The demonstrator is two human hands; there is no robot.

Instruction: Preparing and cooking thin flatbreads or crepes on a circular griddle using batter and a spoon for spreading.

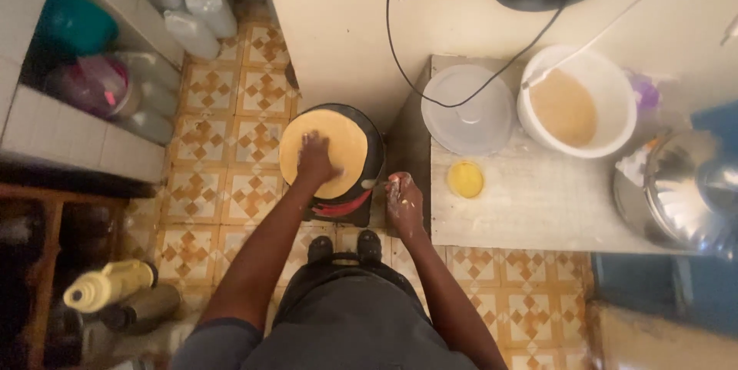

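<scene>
Golden flatbread [327,139] lies on the black griddle [374,147]; my left hand [317,159] presses flat on it, fingers spread, while my batter-smeared right hand [404,199] hangs loosely curled and empty just right of the griddle.

A: Left hand [317,161] flat on yellow flatbread [323,151], which lies on the round black griddle [372,143].

B: Right hand [403,199]?

A: Near table [538,208] edge, fingers possibly batter-smeared; blurred. White bucket [578,101] of batter far right.
</scene>
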